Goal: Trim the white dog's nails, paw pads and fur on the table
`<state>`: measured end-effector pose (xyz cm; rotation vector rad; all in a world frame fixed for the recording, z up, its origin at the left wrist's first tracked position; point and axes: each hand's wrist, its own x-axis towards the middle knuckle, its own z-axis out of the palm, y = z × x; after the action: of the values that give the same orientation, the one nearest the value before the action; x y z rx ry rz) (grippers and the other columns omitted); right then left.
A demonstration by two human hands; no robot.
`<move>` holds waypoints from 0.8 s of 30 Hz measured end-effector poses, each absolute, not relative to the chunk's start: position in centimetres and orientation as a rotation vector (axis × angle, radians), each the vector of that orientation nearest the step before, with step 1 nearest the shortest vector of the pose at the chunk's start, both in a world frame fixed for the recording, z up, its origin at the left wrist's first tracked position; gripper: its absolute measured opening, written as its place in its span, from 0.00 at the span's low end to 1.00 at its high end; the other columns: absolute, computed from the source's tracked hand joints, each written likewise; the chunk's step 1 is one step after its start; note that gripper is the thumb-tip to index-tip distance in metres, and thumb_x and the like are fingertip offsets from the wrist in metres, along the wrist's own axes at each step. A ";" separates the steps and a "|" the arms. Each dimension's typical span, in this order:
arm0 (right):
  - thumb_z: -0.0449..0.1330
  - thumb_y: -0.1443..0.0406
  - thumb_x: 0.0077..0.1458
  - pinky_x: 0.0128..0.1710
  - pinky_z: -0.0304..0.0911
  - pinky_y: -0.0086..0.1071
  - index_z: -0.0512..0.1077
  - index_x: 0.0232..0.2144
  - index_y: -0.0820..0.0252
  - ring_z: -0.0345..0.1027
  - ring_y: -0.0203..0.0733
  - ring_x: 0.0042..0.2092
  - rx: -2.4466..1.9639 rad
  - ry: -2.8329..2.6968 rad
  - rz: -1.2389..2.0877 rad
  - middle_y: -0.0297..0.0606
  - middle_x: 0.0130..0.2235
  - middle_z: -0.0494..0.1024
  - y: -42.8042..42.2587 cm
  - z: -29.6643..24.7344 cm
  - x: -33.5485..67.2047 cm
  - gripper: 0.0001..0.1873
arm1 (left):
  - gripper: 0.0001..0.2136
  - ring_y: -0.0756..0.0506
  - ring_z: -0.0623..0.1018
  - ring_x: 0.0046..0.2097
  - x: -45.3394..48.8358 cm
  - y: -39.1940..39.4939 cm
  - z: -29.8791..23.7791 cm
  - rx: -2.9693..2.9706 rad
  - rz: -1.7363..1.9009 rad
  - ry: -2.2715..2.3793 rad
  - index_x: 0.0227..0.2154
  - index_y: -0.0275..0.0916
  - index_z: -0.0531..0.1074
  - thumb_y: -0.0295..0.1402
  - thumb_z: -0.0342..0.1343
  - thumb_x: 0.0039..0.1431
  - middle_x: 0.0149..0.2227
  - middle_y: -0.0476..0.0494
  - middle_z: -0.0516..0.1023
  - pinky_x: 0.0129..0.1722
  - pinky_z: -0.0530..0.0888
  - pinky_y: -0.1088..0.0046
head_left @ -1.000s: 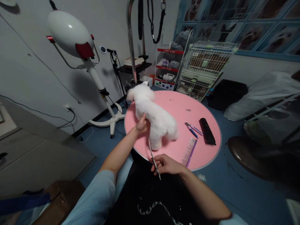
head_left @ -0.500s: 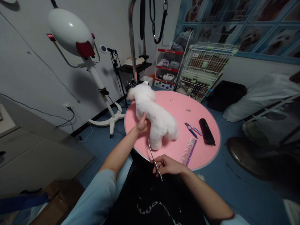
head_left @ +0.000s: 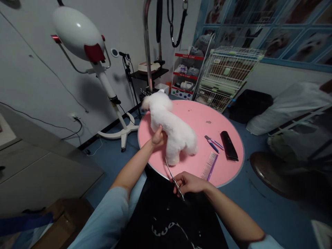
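A fluffy white dog figure point(head_left: 171, 128) stands on a round pink table point(head_left: 197, 117). My left hand point(head_left: 157, 137) is closed on its side, near the belly. My right hand point(head_left: 190, 183) grips long silver scissors point(head_left: 173, 176) at the table's near edge, with the blades pointing up toward the dog's rear leg. On the pink top to the right lie a purple-spined metal comb point(head_left: 209, 166), a pair of blue and pink nail clippers point(head_left: 213, 143) and a black clipper point(head_left: 229, 145).
A white stand dryer point(head_left: 77, 34) on a wheeled base is at the left. A metal grooming arm point(head_left: 147, 45) with hanging loops rises behind the table. Wire cages point(head_left: 225, 76), a red shelf point(head_left: 186, 72), a dark stool point(head_left: 272, 173) and a grey cabinet point(head_left: 38, 166) surround it.
My right hand with the scissors has shifted slightly to the right and the blades have tilted. My left hand and the dog have stayed in place.
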<state>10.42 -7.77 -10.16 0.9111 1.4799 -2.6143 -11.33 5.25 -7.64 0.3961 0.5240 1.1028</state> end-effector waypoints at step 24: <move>0.73 0.61 0.36 0.37 0.66 0.30 0.74 0.35 0.67 0.72 0.38 0.34 0.452 1.559 -2.036 0.36 0.32 0.79 -0.5 -7.5 15.8 0.23 | 0.33 0.37 0.74 0.55 -10.8 4.8 -6.5 0.355 1.107 0.590 0.51 0.28 0.72 0.47 0.28 0.69 0.43 0.35 0.81 0.60 0.64 0.62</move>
<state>15.82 -0.53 -7.51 0.4519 1.5594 -2.0365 -10.84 4.76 -6.48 0.3550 0.5902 1.1070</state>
